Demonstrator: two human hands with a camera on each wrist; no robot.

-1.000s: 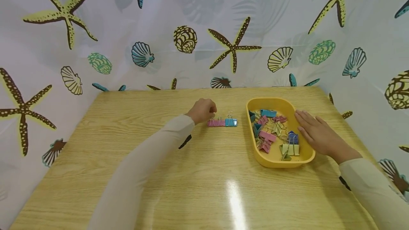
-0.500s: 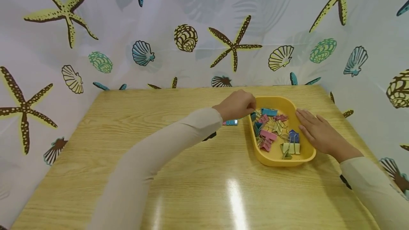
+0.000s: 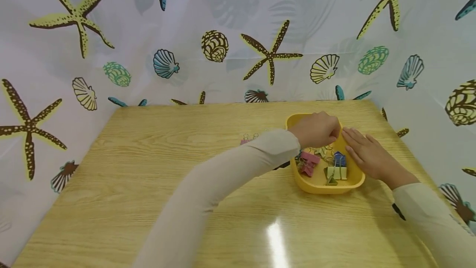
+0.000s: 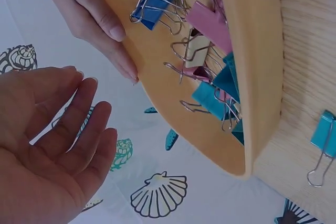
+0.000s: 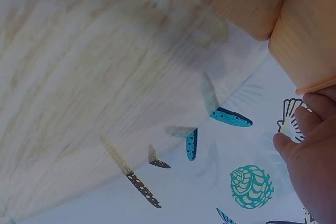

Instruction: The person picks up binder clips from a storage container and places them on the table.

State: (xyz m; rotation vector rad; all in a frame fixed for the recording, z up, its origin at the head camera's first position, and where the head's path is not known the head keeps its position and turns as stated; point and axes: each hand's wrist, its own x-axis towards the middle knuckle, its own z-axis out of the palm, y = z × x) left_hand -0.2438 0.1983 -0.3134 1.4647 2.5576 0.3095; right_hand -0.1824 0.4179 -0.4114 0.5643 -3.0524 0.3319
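My left hand (image 3: 316, 129) hovers over the far part of a yellow bin (image 3: 321, 190), its fingers loosely curved. In the left wrist view, nothing lies between the thumb and fingers of that hand (image 4: 58, 140). My right hand (image 3: 372, 158) rests with straight fingers against the bin's right rim. Inside lie several binder clips, among them a blue clip (image 3: 340, 159), a cream clip (image 3: 337, 173) and a pink clip (image 3: 310, 157). The left hand hides the bin's far clips in the head view; teal clips (image 4: 210, 99) appear there in the left wrist view.
Left of the bin, a pink binder clip (image 3: 244, 140) is partly hidden behind the left sleeve (image 3: 238, 164). A light blue binder clip (image 4: 324, 132) lies on the table beside the bin. A shell-patterned cloth (image 3: 223, 7) rises behind the wooden table (image 3: 130, 168).
My left hand has moved right, from beside the row of pink and blue binder clips on the table, over the bin's left rim to above its far part. The right hand stays put.
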